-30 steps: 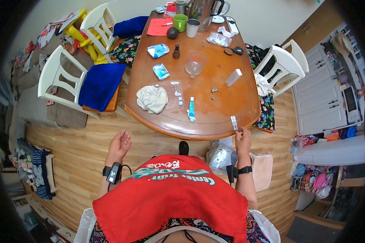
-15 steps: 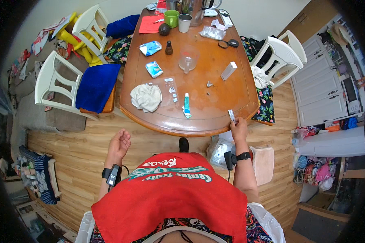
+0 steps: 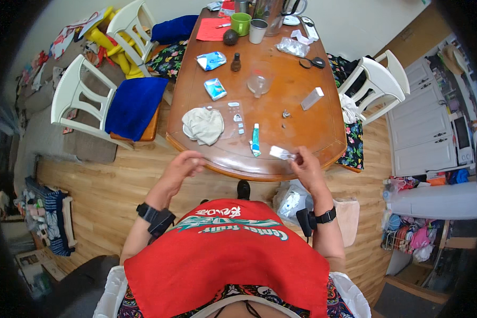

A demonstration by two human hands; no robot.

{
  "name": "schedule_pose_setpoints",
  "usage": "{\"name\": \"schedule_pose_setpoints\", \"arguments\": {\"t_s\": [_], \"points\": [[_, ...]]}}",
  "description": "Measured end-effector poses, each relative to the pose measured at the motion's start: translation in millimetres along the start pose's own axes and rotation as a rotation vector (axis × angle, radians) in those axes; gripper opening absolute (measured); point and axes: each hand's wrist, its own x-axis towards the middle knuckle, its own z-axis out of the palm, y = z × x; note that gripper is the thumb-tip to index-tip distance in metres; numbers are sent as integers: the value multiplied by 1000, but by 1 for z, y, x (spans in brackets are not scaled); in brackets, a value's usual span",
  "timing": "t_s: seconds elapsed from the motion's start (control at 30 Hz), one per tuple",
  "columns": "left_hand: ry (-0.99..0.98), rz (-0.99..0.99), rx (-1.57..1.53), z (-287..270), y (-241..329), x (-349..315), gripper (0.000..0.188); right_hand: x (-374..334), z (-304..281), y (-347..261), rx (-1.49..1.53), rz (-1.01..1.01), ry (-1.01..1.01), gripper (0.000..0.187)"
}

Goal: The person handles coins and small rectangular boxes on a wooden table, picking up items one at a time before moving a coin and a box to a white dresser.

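Observation:
My right hand point(image 3: 306, 165) pinches a small, flat white-and-silvery piece point(image 3: 281, 153) above the near edge of the table; its kind is too small to make out. My left hand point(image 3: 183, 168) is by the near left edge, fingers loosely curved and apart, with nothing in it. Just beyond it lies a crumpled off-white cloth point(image 3: 203, 126). Beside the cloth is a clear plastic sheet point(image 3: 233, 119) with small stickers. A green-and-white tube point(image 3: 256, 140) lies between my hands. Farther right are small grey bits point(image 3: 286, 114) and an upright white box point(image 3: 312, 98).
Across the wooden table point(image 3: 281, 69) stand a clear glass cup point(image 3: 258, 84), blue-and-white packets point(image 3: 215, 89), a small dark bottle point(image 3: 236, 62), a green mug point(image 3: 241, 24) and a grey cup point(image 3: 257, 31). White chairs point(image 3: 85, 98) flank it. A plastic bag point(image 3: 291, 204) sits below the near edge.
My right hand has moved left along the near edge with the white piece, which now points left. My left hand has risen toward the table edge and turned inward.

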Motion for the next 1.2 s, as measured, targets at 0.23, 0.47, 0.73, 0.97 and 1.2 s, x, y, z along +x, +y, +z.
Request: {"name": "schedule_pose_setpoints", "arguments": {"t_s": [0.23, 0.47, 0.73, 0.97, 1.2], "points": [[-353, 274, 215, 55, -6, 20, 24, 5, 36, -93, -53, -586, -405, 21], [-400, 106, 145, 38, -22, 19, 17, 8, 51, -97, 180, -419, -501, 24], [-9, 85, -110, 20, -16, 1, 16, 58, 94, 27, 118, -19, -218, 16], [180, 83, -217, 0, -26, -10, 15, 86, 117, 4, -215, 72, -164, 30], [255, 99, -217, -13, -36, -25, 16, 97, 123, 31, -233, 97, -116, 30]]}}
